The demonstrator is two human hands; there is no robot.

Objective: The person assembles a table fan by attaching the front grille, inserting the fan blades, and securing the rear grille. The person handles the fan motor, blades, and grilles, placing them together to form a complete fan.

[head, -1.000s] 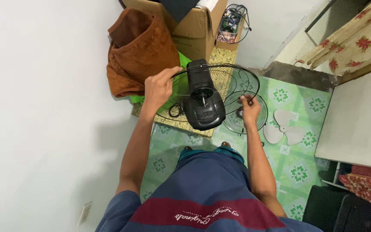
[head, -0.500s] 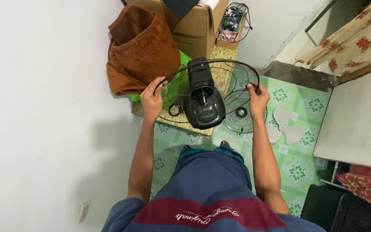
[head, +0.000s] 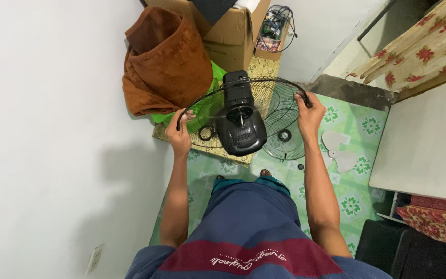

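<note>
A black fan motor housing (head: pixel 239 126) with its shaft pointing up stands in front of me. Around it sits a round black wire fan guard (head: pixel 272 93). My left hand (head: pixel 180 129) grips the guard's rim on the left side. On the right side my right hand (head: pixel 308 111) grips the same rim. A second wire guard (head: pixel 285 147) lies flat on the green patterned floor (head: pixel 357 206) below, with a small black ring (head: pixel 284 135) on it.
White fan blades (head: pixel 339 150) lie on the floor at the right. A brown blanket (head: pixel 163 62), a cardboard box (head: pixel 228 31) and a tangle of cables (head: pixel 274 23) stand behind the fan. A white wall is at the left, a white tabletop (head: pixel 429 150) at the right.
Both hands slid outward along the guard's rim to opposite sides: the left moved down and left, the right moved up to the right edge. The guard now sits level around the motor.
</note>
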